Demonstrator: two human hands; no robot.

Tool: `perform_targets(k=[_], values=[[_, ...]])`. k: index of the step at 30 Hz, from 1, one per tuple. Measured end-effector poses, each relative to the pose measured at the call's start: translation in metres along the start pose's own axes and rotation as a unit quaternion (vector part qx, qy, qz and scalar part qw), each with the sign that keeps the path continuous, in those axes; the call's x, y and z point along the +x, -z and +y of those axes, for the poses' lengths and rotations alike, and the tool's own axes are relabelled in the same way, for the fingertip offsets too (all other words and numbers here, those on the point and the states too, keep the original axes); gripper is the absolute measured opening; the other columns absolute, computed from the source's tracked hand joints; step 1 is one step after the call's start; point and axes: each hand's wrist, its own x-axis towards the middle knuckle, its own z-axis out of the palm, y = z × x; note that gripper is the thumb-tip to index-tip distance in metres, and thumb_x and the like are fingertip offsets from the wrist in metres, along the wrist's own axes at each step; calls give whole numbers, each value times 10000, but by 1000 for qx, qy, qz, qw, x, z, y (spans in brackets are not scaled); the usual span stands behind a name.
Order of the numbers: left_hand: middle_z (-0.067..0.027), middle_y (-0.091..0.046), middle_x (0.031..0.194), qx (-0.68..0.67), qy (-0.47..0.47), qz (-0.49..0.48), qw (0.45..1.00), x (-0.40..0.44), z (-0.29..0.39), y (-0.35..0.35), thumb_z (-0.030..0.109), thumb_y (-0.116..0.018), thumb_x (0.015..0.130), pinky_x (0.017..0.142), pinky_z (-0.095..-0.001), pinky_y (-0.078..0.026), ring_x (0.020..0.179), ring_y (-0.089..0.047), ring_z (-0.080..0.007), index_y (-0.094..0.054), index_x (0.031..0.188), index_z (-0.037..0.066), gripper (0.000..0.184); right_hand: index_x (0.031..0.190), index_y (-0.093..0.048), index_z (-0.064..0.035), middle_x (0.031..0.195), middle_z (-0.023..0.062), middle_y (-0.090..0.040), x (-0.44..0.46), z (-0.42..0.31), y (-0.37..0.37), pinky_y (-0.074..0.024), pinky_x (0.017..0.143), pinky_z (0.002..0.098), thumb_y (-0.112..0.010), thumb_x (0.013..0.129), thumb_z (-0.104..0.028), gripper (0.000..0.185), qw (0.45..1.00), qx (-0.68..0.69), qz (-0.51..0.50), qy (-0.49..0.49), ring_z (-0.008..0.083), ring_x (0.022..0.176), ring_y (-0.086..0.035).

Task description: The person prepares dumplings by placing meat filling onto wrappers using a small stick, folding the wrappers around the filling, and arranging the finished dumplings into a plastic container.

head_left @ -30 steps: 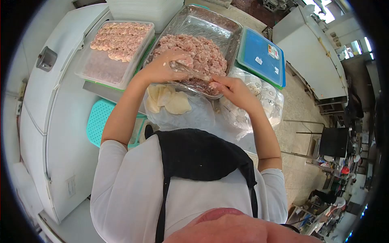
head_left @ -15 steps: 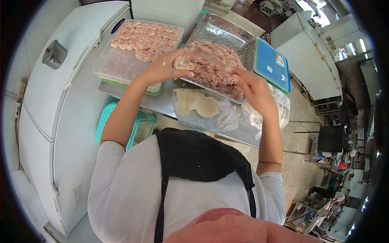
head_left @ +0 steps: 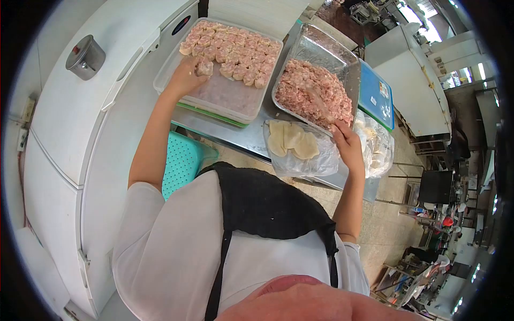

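My left hand (head_left: 186, 79) is closed around a meat-filled dumpling (head_left: 204, 67), above the front left of a plastic tray (head_left: 214, 99). Rows of open-topped dumplings (head_left: 241, 48) fill the tray's far part. On the right, my right hand (head_left: 348, 143) grips the end of a narrow, flat spatula (head_left: 319, 100). Its blade lies against the ground meat (head_left: 305, 80) heaped in a deep metal pan (head_left: 327, 40). Round dough wrappers (head_left: 293, 140) overlap on a plastic bag in front of the pan.
To the pan's right are a blue lid (head_left: 376, 93) and another plastic bag (head_left: 379, 147) with pale contents. A turquoise stool (head_left: 179, 160) stands below the metal table (head_left: 235, 136). At left, a metal pot (head_left: 85, 58) sits on a white freezer (head_left: 128, 32).
My left hand has carried the dumpling left, from beside the pan to over the tray. My right hand has drawn back slightly, and the spatula now rests in the meat, away from the dumpling.
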Motion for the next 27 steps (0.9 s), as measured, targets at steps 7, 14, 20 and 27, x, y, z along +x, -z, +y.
perform_targets(k=[7,14,20,27], values=[[-234,-556,1237,-44,96,-49,993,11,27,-17,178,-712,763,957,-405,-432,1140,-543,-366,-403,1346,3,683,1139,-622,9,758,-36,-538,-23,5,1,-383,588,196,-576,944,-194,285,980,119,63,-144,44,661,-458],[-252,-530,1270,-62,19,-21,998,31,18,-43,114,-675,782,986,-406,-416,1176,-516,-385,-323,1407,6,725,1091,-612,14,750,4,-533,-17,31,-1,-412,641,251,-523,963,-203,267,989,65,8,-131,102,706,-474],[-244,-537,1265,39,11,-32,999,4,67,-26,100,-638,794,958,-412,-439,1147,-538,-382,-399,1369,37,625,905,-648,-15,847,212,-648,16,53,64,-484,696,415,-494,944,-304,330,931,-342,-109,-71,322,825,-642],[-154,-618,1026,-204,-33,-183,961,-67,201,-105,141,-614,818,843,-397,-477,956,-602,-320,-601,1075,44,275,834,-695,-38,769,186,-651,33,124,81,-493,660,451,-522,912,-349,365,866,-462,-191,-2,345,756,-644]])
